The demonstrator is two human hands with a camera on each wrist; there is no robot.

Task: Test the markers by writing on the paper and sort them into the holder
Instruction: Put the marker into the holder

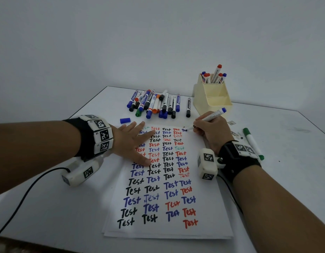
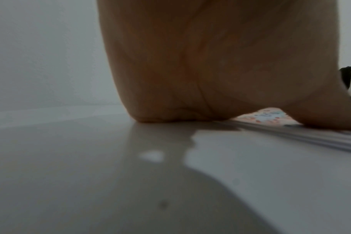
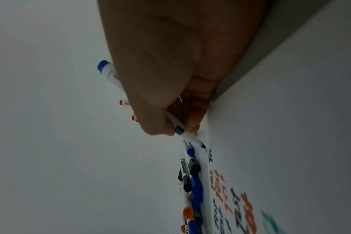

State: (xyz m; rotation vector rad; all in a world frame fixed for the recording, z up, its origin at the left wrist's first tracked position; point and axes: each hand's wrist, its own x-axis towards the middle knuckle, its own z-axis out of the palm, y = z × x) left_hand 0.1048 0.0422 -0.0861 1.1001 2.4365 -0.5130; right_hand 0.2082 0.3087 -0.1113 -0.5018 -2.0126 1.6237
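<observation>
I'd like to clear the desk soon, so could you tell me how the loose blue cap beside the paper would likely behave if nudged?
The blue cap lies on its side on the smooth table, so it would probably roll or skid easily. It looks small and hollow, likely very light. Nothing touches it; the left hand rests flat on the paper nearby.

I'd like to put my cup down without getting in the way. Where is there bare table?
Bare table lies right of the paper, nearer than the green marker. Another patch lies left of the paper, though a black cable crosses it. It is crowded at the far edge: the marker pile, the holder and both hands.
</observation>
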